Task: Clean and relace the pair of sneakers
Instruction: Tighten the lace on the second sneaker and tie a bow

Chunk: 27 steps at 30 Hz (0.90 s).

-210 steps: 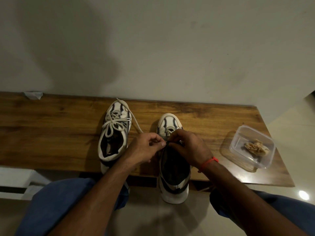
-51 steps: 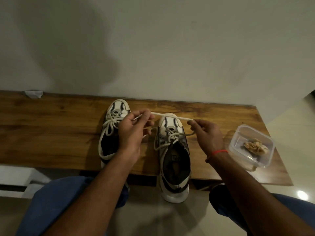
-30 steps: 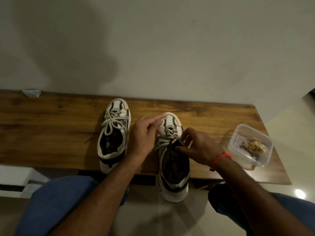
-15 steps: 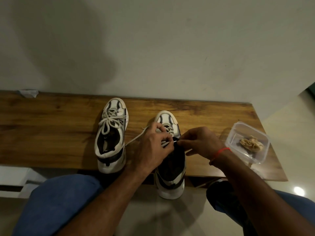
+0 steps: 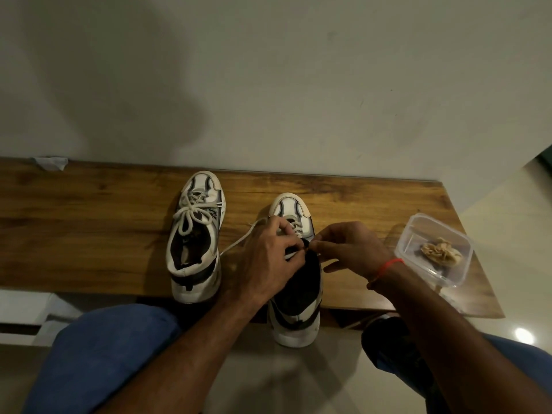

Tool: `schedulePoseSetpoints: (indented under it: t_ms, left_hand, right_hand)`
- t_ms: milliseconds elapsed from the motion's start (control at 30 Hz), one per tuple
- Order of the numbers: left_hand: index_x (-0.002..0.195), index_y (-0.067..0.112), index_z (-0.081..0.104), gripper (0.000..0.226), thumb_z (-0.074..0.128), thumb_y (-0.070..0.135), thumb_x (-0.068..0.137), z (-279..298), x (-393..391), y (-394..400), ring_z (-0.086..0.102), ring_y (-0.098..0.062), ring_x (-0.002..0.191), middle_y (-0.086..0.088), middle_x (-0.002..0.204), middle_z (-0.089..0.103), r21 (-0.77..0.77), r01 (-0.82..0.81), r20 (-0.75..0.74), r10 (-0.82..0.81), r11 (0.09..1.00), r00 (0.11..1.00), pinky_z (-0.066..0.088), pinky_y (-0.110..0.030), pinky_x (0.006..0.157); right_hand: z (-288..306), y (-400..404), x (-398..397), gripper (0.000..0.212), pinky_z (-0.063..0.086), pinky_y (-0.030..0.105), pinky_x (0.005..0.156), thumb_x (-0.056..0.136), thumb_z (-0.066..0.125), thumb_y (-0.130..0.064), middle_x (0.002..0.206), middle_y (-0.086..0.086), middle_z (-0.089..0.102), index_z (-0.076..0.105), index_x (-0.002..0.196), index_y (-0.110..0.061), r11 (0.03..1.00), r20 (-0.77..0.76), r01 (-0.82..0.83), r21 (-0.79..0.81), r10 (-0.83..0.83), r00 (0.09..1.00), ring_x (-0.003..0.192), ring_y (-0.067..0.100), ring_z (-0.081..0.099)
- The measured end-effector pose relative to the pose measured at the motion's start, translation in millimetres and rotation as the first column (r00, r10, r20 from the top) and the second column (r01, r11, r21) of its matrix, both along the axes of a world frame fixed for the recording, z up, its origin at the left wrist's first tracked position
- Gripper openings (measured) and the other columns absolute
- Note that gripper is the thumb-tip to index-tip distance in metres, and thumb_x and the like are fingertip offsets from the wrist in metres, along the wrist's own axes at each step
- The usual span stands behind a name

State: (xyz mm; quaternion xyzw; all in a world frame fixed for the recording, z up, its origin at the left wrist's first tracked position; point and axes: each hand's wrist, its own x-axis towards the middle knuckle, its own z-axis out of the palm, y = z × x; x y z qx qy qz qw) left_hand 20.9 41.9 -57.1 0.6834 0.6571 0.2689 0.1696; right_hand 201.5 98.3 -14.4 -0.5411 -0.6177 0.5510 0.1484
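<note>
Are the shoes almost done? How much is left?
One is finished: the left sneaker is laced and tied in a bow. Now the left hand and right hand pinch the lace on the right sneaker. Left: finishing that lacing and tying its bow.

blue trousers (image 5: pixel 98 363), red wrist thread (image 5: pixel 388 265)

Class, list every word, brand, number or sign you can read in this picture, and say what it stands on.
None can be read.
Left sneaker: side marking too blurred.
Right sneaker: no legible mark.
Plastic container: no label visible.
</note>
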Motion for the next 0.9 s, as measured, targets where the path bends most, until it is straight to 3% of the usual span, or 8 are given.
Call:
schedulePoseSetpoints:
  t_ms: [133,367,467,567,633,733,833,900]
  left_hand:
    - [0.103,0.026,0.072,0.02,0.066,0.042,0.092,-6,1,0,0.052,-0.007,0.109,0.011,0.123,0.048,0.033,-0.055,0.015,0.054,0.998,0.998,0.052,-0.024,0.085]
    - [0.097,0.02,0.076,0.012,0.078,0.025,0.086,-18,2,8,0.053,-0.005,0.111,0.008,0.115,0.054,-0.068,-0.139,0.331,0.153,0.988,0.931,0.052,-0.025,0.095]
    - [0.104,0.026,0.07,0.022,0.079,0.028,0.085,-11,0,7,0.053,-0.007,0.114,0.008,0.125,0.052,-0.067,-0.124,0.285,0.138,0.99,0.948,0.052,-0.022,0.089]
    - [0.123,0.037,0.053,0.048,0.08,0.027,0.084,-8,-10,8,0.058,-0.011,0.111,0.012,0.135,0.045,-0.12,-0.054,0.168,0.074,0.991,0.983,0.06,-0.035,0.082]
    - [0.127,0.044,0.045,0.059,0.079,0.027,0.082,-9,-17,8,0.06,-0.012,0.108,0.015,0.135,0.044,-0.143,-0.015,0.075,0.026,0.99,0.997,0.061,-0.039,0.078]
    - [0.134,0.046,0.041,0.066,0.078,0.029,0.082,-8,-20,6,0.059,-0.012,0.107,0.013,0.138,0.045,-0.156,-0.001,0.066,0.011,0.988,0.998,0.06,-0.039,0.079]
    - [0.134,0.041,0.048,0.058,0.077,0.034,0.085,-7,-17,7,0.059,-0.009,0.103,0.013,0.133,0.049,-0.129,-0.023,0.11,0.038,0.991,0.993,0.06,-0.037,0.079]
    - [0.12,0.038,0.057,0.038,0.075,0.038,0.086,-4,-16,7,0.058,-0.007,0.091,0.014,0.121,0.053,-0.091,-0.047,0.135,0.059,0.995,0.989,0.059,-0.033,0.076]
  right_hand:
    - [0,0,-1,0.009,0.062,0.033,0.075,0.094,0.064,-0.018,0.098,0.003,0.075,0.065,0.103,-0.018,0.998,0.012,-0.052,0.026,0.052,0.999,0.088,0.013,0.073]
    - [-2,1,-2,0.011,0.062,0.037,0.077,0.091,0.067,-0.016,0.099,0.006,0.074,0.066,0.103,-0.016,0.999,-0.034,-0.021,-0.028,0.02,0.999,0.09,0.019,0.073]
    - [-3,1,-3,0.008,0.062,0.043,0.079,0.091,0.068,-0.013,0.1,0.008,0.073,0.067,0.099,-0.011,0.997,-0.056,0.039,-0.07,-0.043,0.998,0.091,0.022,0.073]
    - [0,5,0,0.005,0.062,0.045,0.08,0.092,0.065,-0.011,0.103,0.009,0.072,0.067,0.097,-0.01,0.978,-0.085,0.117,-0.17,-0.133,0.987,0.092,0.025,0.073]
    - [4,8,5,0.005,0.061,0.046,0.082,0.094,0.061,-0.008,0.104,0.008,0.071,0.065,0.095,-0.01,0.976,-0.058,0.12,-0.182,-0.133,0.989,0.093,0.025,0.072]
    - [4,9,5,0.006,0.06,0.048,0.084,0.095,0.06,-0.01,0.103,0.008,0.072,0.066,0.098,-0.011,0.986,-0.041,0.089,-0.142,-0.096,0.994,0.095,0.024,0.071]
    - [3,9,3,0.014,0.06,0.048,0.084,0.098,0.058,-0.018,0.101,0.007,0.074,0.066,0.109,-0.015,0.985,-0.078,0.074,-0.156,-0.087,0.993,0.096,0.024,0.072]
    - [3,10,4,0.017,0.059,0.049,0.086,0.099,0.056,-0.014,0.099,0.007,0.075,0.067,0.112,-0.015,0.978,-0.101,0.079,-0.192,-0.099,0.99,0.097,0.026,0.072]
